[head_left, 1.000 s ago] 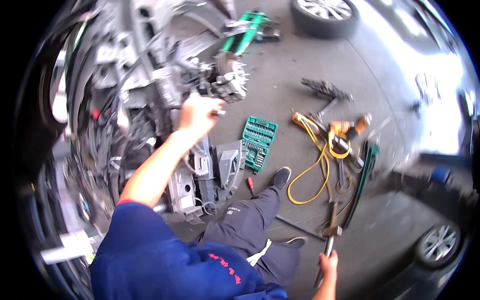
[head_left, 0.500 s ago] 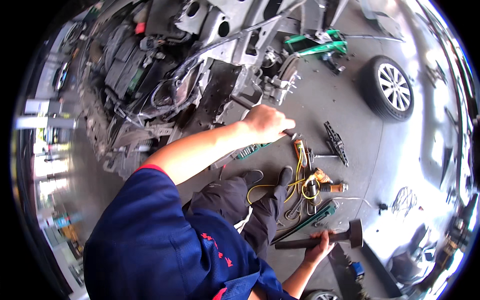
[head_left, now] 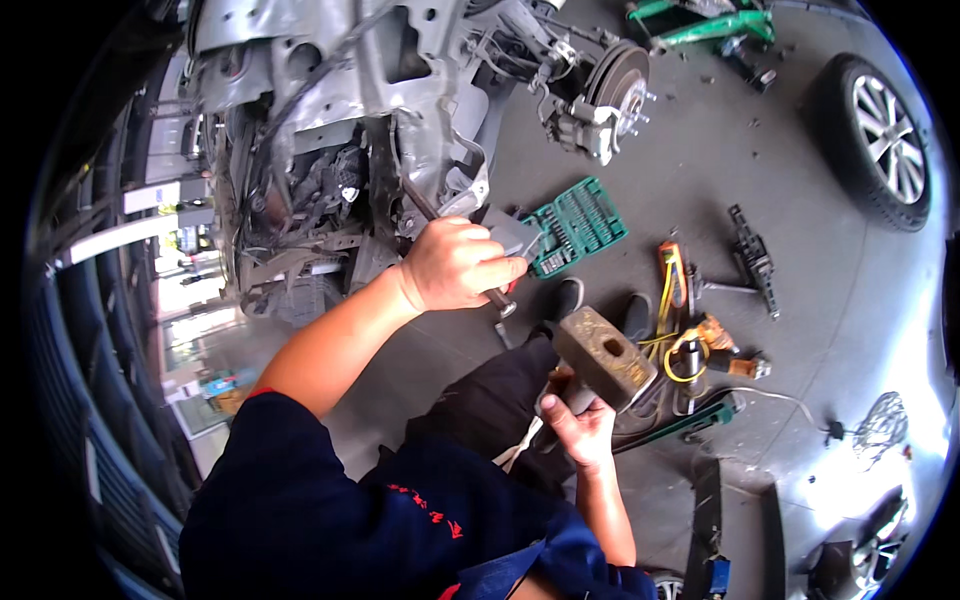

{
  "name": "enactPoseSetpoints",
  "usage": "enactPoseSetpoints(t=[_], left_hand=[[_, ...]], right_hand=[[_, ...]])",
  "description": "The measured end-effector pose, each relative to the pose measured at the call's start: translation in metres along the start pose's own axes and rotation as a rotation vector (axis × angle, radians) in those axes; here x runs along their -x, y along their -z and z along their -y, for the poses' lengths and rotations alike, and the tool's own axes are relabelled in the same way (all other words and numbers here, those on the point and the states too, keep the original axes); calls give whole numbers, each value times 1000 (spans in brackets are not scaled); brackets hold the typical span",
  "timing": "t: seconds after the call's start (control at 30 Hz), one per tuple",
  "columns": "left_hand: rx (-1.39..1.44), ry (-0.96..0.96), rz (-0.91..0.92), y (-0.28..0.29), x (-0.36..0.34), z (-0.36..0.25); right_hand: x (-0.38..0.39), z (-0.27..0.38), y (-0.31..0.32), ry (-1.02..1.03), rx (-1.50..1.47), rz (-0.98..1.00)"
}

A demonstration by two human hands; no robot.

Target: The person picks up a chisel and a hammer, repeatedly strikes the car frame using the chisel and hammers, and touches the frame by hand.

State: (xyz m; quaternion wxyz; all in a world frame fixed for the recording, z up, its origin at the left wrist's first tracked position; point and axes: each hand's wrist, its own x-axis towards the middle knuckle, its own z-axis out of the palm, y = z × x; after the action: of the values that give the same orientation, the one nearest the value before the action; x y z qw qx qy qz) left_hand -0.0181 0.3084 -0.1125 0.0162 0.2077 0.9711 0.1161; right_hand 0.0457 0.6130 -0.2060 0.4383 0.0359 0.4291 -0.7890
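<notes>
My left hand (head_left: 462, 268) is wrapped around a dark steel rod (head_left: 420, 202), chisel-like in shape. Its far end reaches to the torn sheet metal of the car's front (head_left: 385, 175); I cannot tell whether it touches. The rod's blunt end sticks out below my fist. Gripped close under its head, a sledgehammer (head_left: 603, 358) is in my right hand (head_left: 585, 432). The hammer's blocky, worn head is raised to the right of and just below the rod's blunt end, apart from it. Most of its handle is hidden.
A green socket set case (head_left: 580, 225) lies open on the floor beyond my feet. Cables, power tools and a black bracket (head_left: 752, 260) lie to the right. Farther off are a brake disc (head_left: 618, 90), a green jack (head_left: 715, 25) and a wheel (head_left: 885, 140).
The view has shifted toward the car. My right hand has brought the sledgehammer up and left, near the rod, its head now turned upward. My left hand still grips the rod.
</notes>
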Motion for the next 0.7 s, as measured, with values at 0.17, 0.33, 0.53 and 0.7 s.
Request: enactPoseSetpoints(t=[0.17, 0.33, 0.53, 0.7], left_hand=[[-8, 78, 12, -5, -28, -3], [-30, 122, 19, -6, -36, -4], [-67, 156, 16, -4, -44, 4], [-56, 147, 53, -6, -45, -1]], right_hand=[[-33, -17, 13, 84, 192, 95], [-39, -28, 25, 48, 29, 140], [-60, 0, 12, 212, 189, 146], [-64, -6, -15, 337, 373, 171]])
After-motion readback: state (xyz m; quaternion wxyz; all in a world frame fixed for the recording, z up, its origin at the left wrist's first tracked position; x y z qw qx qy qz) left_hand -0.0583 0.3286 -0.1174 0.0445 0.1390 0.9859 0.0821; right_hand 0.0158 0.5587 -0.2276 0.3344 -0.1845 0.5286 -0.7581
